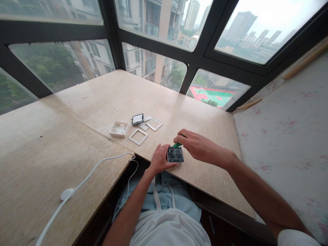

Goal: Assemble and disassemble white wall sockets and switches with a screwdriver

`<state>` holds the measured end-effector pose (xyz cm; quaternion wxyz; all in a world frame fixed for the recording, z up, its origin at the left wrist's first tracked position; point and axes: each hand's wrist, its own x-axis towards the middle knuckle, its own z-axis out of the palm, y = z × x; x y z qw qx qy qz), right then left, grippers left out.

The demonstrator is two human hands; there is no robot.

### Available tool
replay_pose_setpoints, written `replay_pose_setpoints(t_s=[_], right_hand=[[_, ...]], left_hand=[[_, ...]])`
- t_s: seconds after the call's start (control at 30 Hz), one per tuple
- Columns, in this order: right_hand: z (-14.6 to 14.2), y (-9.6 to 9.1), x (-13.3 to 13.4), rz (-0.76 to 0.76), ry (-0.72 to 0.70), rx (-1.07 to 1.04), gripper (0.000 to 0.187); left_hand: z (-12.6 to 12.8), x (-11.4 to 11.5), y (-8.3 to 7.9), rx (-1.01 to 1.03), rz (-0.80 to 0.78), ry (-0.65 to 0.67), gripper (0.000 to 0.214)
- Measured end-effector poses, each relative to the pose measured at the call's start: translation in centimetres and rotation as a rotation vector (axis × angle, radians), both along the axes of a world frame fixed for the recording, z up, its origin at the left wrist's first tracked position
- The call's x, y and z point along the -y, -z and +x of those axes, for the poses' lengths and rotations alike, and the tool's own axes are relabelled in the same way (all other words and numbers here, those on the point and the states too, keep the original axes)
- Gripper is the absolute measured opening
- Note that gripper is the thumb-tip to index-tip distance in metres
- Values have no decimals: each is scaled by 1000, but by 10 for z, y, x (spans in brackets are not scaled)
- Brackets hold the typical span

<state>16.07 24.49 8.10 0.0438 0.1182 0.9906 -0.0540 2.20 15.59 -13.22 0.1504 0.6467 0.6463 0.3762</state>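
Observation:
Near the counter's front edge lies a wall switch (175,155), its dark inner mechanism facing up within a white base. My left hand (161,160) grips it from the left side, fingers at the back corner and thumb along the front. In my right hand (187,139) is a screwdriver with a green handle (177,145), held with its lower end against the back part of the switch. The tip is too small to make out. Behind my left hand lie a white back box (119,129), two white frames (138,137) and a second switch module (137,118).
Flat white cover pieces (143,126) lie among the frames. A white cable (89,176) runs across the left counter and over its edge, near a round white object (67,194). Dark-framed windows (153,41) stand behind; a papered wall (284,136) is on the right.

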Motion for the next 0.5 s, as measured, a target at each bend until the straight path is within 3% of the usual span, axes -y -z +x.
replay_pose_setpoints(t_s=[0.07,0.13,0.23,0.3,0.37,0.43,0.5], right_hand=[[1,0,2,-54,-13,-20,41],[-4,-1,6,-12,122,2,51],[-13,-2,10,176,396,121,41],[-15,-3,9,256,471,168,45],[-12,-4,5,207,379,128,36],[-5,-4,1,71,194,39,20],[1,-4,0,-57,57,-31,33]], left_hand=[[0,0,0,0,-1,-6,90],[0,0,0,7,-5,-4,88],[0,0,-1,18,1,3,89],[0,0,-1,18,3,1,91],[0,0,0,15,5,3,91],[0,0,1,11,8,4,91],[1,1,1,7,12,-3,90]])
